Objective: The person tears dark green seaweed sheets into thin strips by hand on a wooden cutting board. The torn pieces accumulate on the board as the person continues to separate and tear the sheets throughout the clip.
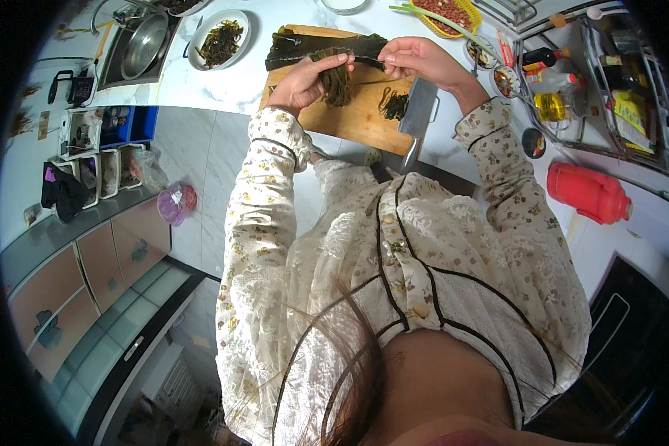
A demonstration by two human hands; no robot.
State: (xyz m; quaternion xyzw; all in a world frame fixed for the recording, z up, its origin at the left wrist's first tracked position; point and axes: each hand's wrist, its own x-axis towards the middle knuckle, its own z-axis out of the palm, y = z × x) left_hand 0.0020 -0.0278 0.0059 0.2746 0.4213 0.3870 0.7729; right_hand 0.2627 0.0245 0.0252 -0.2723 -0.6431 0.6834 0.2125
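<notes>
My left hand is wrapped around a hanging bundle of green-brown strips, seemingly kelp, over the wooden cutting board. From the bundle's top, a thin strand runs across to my right hand, whose thumb and fingertips pinch its end. Behind both hands, wide dark glossy kelp sheets lie across the board's far side. A small heap of dark cut strips rests near the right edge. Beside it lies a cleaver, its handle towards me.
A white bowl of shredded greens stands left, before the sink with a metal basin. At right are a yellow basket of peanuts with a scallion across it, small bowls, bottles and a red thermos.
</notes>
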